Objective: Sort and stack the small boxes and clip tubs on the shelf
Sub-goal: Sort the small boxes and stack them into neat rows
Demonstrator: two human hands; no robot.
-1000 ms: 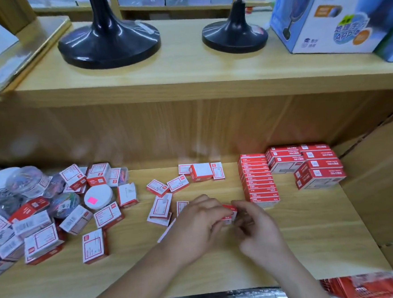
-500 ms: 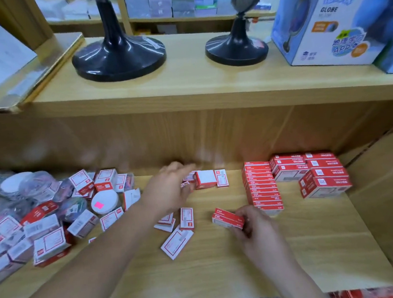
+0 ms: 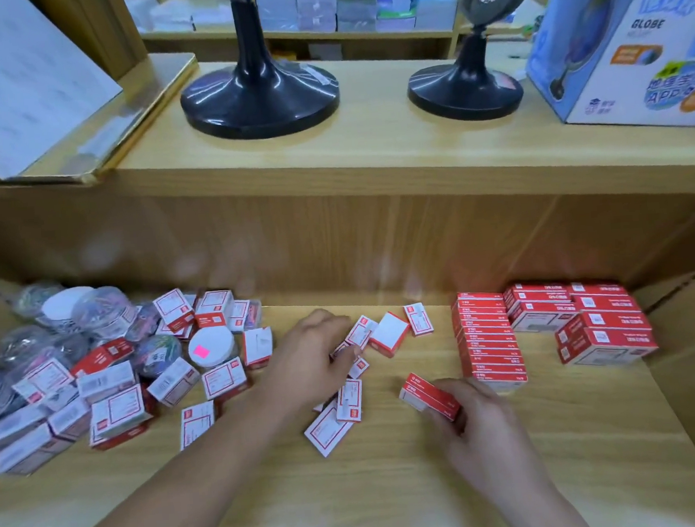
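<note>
Sorting small boxes on the wooden shelf (image 3: 517,477) — both hands in.
Gripping a red box (image 3: 427,395) in the right hand (image 3: 485,430), near the tall red stack (image 3: 489,340); left hand (image 3: 311,360) down among loose boxes (image 3: 349,399) mid-shelf, fingers bent over one — grip or mere touch, cannot tell. Clip tubs (image 3: 98,309) heaped far left.

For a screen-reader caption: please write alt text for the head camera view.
The right hand holds a few stacked red boxes at a wooden shelf while the left hand touches loose red-and-white boxes. A tall red stack stands to the right; jumbled boxes and clip tubs lie left.
</note>
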